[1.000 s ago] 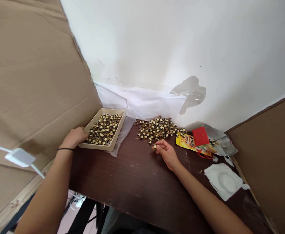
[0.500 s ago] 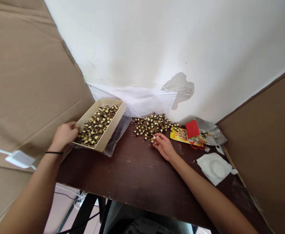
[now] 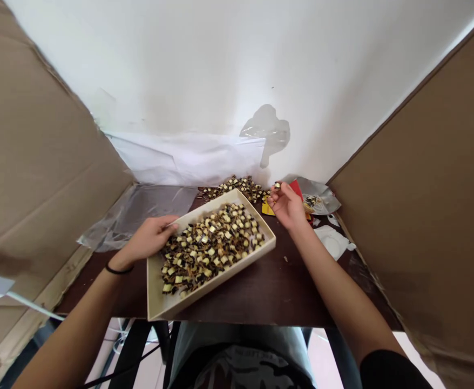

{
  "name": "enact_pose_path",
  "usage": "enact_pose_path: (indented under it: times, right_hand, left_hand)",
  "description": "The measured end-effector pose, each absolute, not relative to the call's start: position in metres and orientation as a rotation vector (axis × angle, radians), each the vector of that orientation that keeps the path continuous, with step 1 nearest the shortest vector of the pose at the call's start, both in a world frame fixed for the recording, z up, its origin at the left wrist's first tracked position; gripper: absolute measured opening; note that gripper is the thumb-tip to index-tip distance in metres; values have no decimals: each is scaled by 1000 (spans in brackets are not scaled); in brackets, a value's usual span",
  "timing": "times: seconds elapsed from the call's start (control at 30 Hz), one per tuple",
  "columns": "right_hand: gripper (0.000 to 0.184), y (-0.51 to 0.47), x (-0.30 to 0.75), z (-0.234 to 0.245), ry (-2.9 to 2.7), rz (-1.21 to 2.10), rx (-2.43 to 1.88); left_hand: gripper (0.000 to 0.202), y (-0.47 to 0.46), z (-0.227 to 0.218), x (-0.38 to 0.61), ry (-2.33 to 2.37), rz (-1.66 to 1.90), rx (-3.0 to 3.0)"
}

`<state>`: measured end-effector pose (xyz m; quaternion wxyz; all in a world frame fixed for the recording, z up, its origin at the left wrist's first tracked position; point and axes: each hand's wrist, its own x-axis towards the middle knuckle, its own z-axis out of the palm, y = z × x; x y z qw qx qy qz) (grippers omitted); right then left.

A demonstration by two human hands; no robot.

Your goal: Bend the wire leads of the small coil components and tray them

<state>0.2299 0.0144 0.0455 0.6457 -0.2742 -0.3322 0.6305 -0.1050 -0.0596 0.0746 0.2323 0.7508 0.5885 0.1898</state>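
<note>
1. the head camera sits near, above and behind the left hand (image 3: 151, 237) and right hand (image 3: 288, 205).
2. it faces forward and down over the bench (image 3: 253, 300), to the wall (image 3: 188, 70) beyond them.

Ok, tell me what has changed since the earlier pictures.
The left hand, still gripping the cream rectangular tray, has brought it rightward and toward the person, off the clear plastic sheet. The right hand has moved rightward from the loose pile of small yellow-and-black pieces, keeping one piece pinched. The pile and crumpled white tissue stayed put.
</note>
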Motion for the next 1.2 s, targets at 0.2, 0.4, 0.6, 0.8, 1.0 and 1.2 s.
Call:
enact_pose_path:
  times: [0.2,0.4,0.6,0.8,1.0,1.2]
  right_hand:
    - [26,0,245,57,-852,1501,-652]
    - [30,-20,239,44,-1025,1615,-726]
    - [30,-27,231,35,-1008,1646,-752]
    - [35,-32,229,28,-944,1591,-793]
    - [34,-39,219,23,-1095,1376,-883]
    - [28,-43,212,22,-1303,1212,-981]
  left_hand:
    - [33,-48,67,-67,1409,284,2338]
    - [31,-34,52,-57,1357,283,2330]
    - [32,-18,48,-62,1456,372,2251]
    - [27,-10,62,-31,1354,624,2390]
    - [24,-23,56,-1,820,555,2486]
    - [32,-26,51,-11,666,438,2551]
